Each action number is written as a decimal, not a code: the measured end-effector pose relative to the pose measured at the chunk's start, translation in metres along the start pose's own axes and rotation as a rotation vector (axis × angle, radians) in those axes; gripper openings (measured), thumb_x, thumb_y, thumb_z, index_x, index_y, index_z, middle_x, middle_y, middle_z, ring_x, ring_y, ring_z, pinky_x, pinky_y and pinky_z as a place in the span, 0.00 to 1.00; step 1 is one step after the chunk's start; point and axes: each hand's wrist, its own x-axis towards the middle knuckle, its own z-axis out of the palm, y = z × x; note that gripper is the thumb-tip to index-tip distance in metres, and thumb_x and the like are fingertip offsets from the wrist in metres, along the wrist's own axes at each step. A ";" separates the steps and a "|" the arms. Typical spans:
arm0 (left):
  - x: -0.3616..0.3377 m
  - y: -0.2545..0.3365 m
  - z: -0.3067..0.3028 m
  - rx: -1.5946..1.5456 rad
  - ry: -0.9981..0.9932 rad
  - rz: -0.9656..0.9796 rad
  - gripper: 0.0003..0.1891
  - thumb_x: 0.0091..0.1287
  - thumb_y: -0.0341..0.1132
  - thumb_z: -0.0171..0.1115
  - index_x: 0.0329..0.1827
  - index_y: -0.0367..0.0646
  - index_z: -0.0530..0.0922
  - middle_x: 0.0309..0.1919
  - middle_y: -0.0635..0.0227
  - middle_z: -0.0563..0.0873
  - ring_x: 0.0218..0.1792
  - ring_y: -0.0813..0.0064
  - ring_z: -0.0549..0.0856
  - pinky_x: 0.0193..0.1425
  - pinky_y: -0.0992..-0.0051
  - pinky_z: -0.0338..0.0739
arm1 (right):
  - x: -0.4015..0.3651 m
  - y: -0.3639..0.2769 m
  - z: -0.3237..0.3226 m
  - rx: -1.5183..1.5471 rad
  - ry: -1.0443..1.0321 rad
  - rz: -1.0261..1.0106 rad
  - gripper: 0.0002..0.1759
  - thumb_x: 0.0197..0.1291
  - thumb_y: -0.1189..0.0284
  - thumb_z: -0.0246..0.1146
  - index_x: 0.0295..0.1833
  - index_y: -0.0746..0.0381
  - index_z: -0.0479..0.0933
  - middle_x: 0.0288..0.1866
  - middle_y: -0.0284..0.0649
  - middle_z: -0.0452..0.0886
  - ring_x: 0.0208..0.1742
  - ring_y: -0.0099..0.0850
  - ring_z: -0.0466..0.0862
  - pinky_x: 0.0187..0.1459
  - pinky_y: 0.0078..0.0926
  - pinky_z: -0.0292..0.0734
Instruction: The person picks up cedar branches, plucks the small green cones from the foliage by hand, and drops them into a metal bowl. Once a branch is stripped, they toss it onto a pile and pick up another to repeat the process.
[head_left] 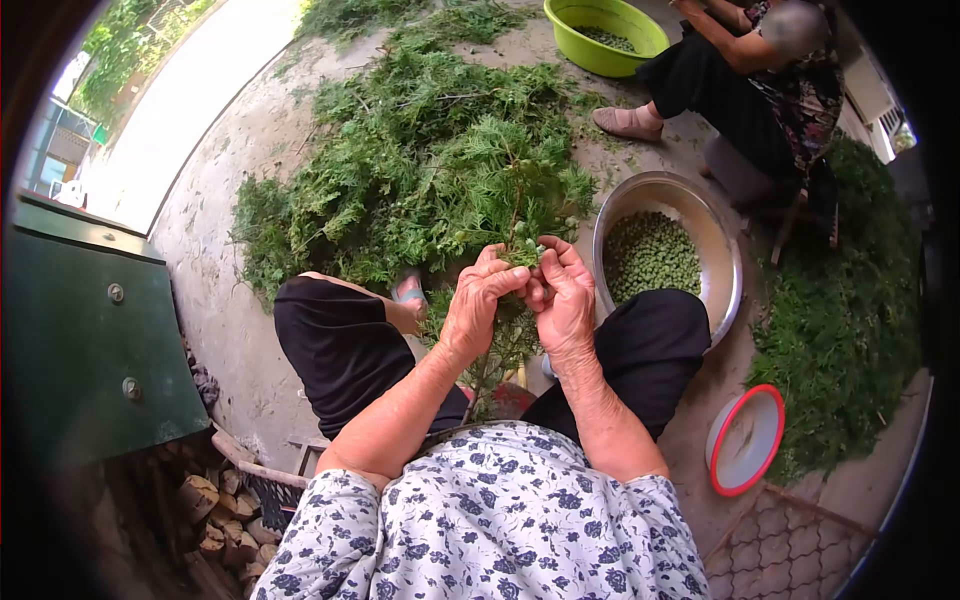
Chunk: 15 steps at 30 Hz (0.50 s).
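Observation:
Between my hands is an evergreen branch [517,185] with flat, scaly leaves and small green cones. Its leafy top points away from me, and its lower part hangs down toward my lap. My left hand [484,302] is closed around the branch, thumb pressed near the cones. My right hand [564,302] pinches at the same spot, its fingertips among the cones; the exact contact is partly hidden. Just right of my right hand stands a metal basin [718,270] holding many small green cones [650,252].
A large heap of cut branches [390,170] covers the ground ahead. Another pile [840,330] lies at right, beside a red-rimmed white bowl [716,440]. A seated person [740,90] is near a lime-green tub [590,52]. A green metal panel [100,330] and firewood [225,510] are at left.

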 end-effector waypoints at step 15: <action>-0.002 0.008 0.002 -0.471 0.097 -0.597 0.15 0.62 0.42 0.56 0.24 0.38 0.75 0.27 0.69 0.74 0.35 0.78 0.70 0.43 0.76 0.62 | 0.000 -0.022 -0.003 -0.034 0.016 -0.002 0.09 0.62 0.71 0.60 0.46 0.62 0.74 0.25 0.27 0.72 0.21 0.14 0.71 0.15 0.10 0.59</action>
